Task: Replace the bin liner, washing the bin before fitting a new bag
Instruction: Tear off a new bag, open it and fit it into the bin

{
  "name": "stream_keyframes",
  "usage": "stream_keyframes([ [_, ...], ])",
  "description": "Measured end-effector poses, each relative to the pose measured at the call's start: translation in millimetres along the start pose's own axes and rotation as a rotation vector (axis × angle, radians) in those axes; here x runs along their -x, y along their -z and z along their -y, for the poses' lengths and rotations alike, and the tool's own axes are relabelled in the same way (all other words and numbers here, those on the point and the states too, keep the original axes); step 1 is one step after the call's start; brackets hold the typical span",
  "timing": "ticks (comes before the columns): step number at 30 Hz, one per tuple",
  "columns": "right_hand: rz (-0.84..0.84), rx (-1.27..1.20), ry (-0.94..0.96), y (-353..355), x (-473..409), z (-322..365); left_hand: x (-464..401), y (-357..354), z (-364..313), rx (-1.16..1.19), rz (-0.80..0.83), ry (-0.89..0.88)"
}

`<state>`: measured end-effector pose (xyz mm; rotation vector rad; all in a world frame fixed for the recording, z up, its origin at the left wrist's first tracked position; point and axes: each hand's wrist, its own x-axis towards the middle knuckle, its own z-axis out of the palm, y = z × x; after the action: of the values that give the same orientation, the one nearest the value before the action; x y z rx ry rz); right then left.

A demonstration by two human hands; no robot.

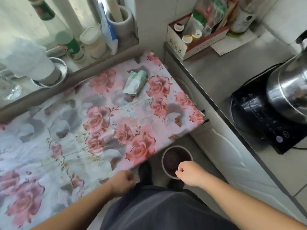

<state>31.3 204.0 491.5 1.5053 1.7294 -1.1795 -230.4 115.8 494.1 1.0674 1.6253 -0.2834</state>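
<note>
Low in the frame the right hand [187,171] hung curled over the bin [167,165] on the floor, seemingly reaching for it; the left hand [123,181], curled too, gripped nothing visible.

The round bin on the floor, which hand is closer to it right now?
Right. The right hand hovers curled over the near rim of the bin, overlapping it in view. The left hand sits off to its left, by the floral tablecloth edge.

A rose-printed cloth [99,117] is spread over a table. On the grey counter [221,75], a steel kettle [289,90] is set on a black cooktop [259,120], well apart from a cardboard box [196,45] filled with bottles.
</note>
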Motion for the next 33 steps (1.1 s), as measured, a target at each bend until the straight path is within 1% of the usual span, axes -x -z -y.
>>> stream_keyframes([
  [2,0.009,-0.022,0.009,-1,-8,4,1,19,-22,0.109,0.053,-0.023],
  [3,0.013,-0.025,0.013,1,-11,5,0,32,-33,0.154,0.047,-0.05],
  [5,0.025,-0.031,0.012,4,-17,7,-7,65,-58,0.242,-0.041,-0.11],
  [7,0.024,-0.07,0.005,6,-21,12,-24,108,-83,0.248,-0.25,-0.138],
  [9,0.009,-0.094,0.007,9,-24,17,-46,152,-106,0.131,-0.519,-0.156],
  [10,0.001,-0.092,0.009,11,-26,19,-57,172,-114,0.081,-0.626,-0.159],
  [11,-0.004,-0.085,0.012,13,-26,20,-69,188,-122,0.053,-0.698,-0.16],
  [13,-0.02,-0.082,0.022,13,-27,20,-93,212,-134,0.006,-0.772,-0.18],
  [17,-0.042,-0.134,0.014,7,-26,15,-134,226,-151,-0.133,-0.798,-0.199],
  [20,-0.025,-0.158,-0.018,0,-23,9,-155,224,-157,-0.197,-0.836,-0.135],
  [25,-0.019,-0.185,-0.054,-8,-24,3,-176,223,-156,-0.182,-0.914,-0.041],
  [33,-0.028,-0.168,-0.057,-17,-25,-1,-189,236,-141,-0.071,-0.899,-0.003],
])
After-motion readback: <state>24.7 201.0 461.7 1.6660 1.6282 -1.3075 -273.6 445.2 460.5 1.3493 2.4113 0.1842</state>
